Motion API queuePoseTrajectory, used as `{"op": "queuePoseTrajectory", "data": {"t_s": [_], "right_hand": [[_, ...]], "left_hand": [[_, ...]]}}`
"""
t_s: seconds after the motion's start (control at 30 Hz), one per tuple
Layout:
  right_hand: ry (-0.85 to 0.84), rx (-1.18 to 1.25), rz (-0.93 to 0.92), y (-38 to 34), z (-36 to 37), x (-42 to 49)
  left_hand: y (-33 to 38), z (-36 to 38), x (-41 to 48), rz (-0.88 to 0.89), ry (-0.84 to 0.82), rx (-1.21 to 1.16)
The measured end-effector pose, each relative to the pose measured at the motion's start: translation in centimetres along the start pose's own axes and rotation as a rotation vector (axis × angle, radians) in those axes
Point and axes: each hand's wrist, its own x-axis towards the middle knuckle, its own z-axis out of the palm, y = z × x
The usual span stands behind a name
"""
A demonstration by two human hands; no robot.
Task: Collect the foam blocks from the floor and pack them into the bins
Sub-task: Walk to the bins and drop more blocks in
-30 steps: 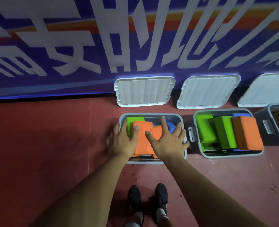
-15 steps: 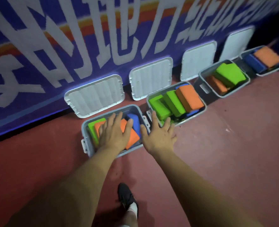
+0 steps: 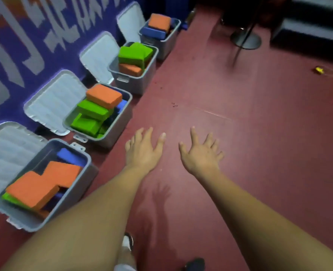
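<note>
Several grey bins stand in a row along the blue banner wall, all holding foam blocks. The nearest bin (image 3: 87,174) at lower left holds orange blocks (image 3: 36,186), a blue block (image 3: 70,156) and a green one. The second bin (image 3: 120,119) holds an orange block (image 3: 104,95) on top of green blocks (image 3: 87,118). The third bin (image 3: 144,75) has green over orange, and the farthest bin (image 3: 170,39) has orange over blue. My left hand (image 3: 143,149) and my right hand (image 3: 201,153) hover over the bare red floor, fingers spread, holding nothing.
Grey lids (image 3: 52,102) lean against the wall behind the bins. A round stand base (image 3: 245,41) with a pole is at the far right, and a small yellow object (image 3: 319,70) lies on the floor. My shoes show at the bottom.
Both hands have lifted off the blocks in the nearest bin and swung right over the floor. The view has turned right, showing the whole row of bins.
</note>
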Motion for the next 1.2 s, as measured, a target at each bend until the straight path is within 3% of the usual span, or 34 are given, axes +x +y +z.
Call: {"op": "queuePoseTrajectory", "data": {"t_s": [0.2,0.4,0.77,1.2], "right_hand": [[0.054,0.134,0.323,23.5,-5.1,-2.9],[0.128,0.308,0.653,42.7,-8.4,-5.8],[0.194,0.55,1.124,71.2,-13.1,-7.2],[0.338,0.681,1.509,99.1,-18.0,-14.1]], "left_hand": [[19.8,13.2,-6.5,0.309,-0.207,0.096],[36.8,25.0,-13.0,0.627,-0.406,0.163],[63.7,45.7,-22.5,1.08,-0.723,0.278],[88.4,63.3,-38.3,1.501,-0.799,0.437]]}}
